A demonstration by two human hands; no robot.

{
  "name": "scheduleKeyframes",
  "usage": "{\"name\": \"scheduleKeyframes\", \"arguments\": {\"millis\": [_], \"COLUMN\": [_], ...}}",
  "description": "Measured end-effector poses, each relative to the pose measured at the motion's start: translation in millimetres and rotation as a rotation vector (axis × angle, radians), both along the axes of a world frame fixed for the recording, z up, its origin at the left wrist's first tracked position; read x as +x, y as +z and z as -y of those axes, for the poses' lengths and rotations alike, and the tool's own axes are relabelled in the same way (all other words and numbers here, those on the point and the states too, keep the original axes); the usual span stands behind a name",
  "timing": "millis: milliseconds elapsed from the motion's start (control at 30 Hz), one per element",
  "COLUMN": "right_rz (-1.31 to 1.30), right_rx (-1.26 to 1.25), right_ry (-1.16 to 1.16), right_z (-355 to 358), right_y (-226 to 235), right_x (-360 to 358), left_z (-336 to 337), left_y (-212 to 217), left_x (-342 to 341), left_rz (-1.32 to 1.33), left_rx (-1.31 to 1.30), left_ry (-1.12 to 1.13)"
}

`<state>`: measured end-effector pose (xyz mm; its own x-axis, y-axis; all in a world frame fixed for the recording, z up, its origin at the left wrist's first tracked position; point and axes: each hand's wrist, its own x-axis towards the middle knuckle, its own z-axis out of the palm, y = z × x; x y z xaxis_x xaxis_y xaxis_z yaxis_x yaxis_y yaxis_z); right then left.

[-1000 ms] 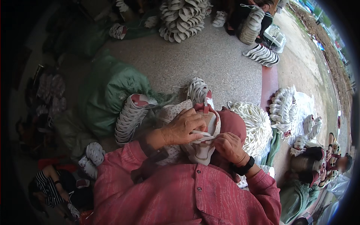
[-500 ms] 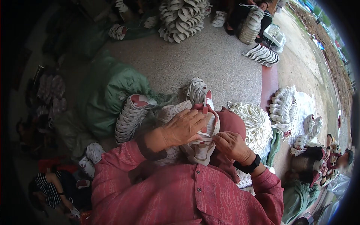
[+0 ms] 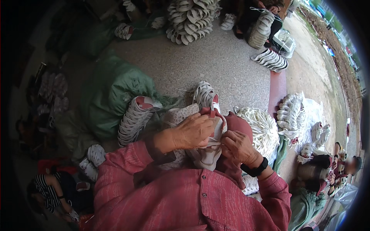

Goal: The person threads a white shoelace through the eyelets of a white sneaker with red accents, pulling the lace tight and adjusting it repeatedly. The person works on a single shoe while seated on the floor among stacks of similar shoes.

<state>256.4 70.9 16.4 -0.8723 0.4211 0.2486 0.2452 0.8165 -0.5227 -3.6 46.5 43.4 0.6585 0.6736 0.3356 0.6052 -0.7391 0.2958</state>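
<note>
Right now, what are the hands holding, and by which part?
Both hold one white and red shoe: left hand across its upper, right hand at its side by the laces.

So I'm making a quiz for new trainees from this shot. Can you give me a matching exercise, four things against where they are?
Things:
1. shoe
2. green sack
3. lace bundle
4. watch

Places:
A. on the floor, left of the hands
B. on the right wrist
C. held between the left hand and right hand
D. on the floor, just right of the hands

Pairs: 1-C, 2-A, 3-D, 4-B
</note>
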Motion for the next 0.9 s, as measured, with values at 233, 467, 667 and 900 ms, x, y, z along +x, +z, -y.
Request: {"name": "scheduleKeyframes", "arguments": {"millis": [233, 467, 667, 900], "right_rz": [-0.091, -0.106, -0.103, -0.116], "right_rx": [-0.105, -0.034, -0.018, 0.011], "right_ry": [-0.038, -0.058, -0.192, -0.225], "right_z": [-15, -19, -10, -6], "right_y": [8, 0, -4, -9], "right_x": [-18, -34, -41, -46], "left_z": [-3, -12, -20, 32], "left_y": [-6, -37, -24, -19], "left_x": [8, 13, 7, -57], "left_rz": [-0.008, -0.007, 0.200, 0.629], "left_rx": [0.040, 0.071, -0.313, -0.580], "left_ry": [0.091, 0.185, 0.284, 0.450]}}
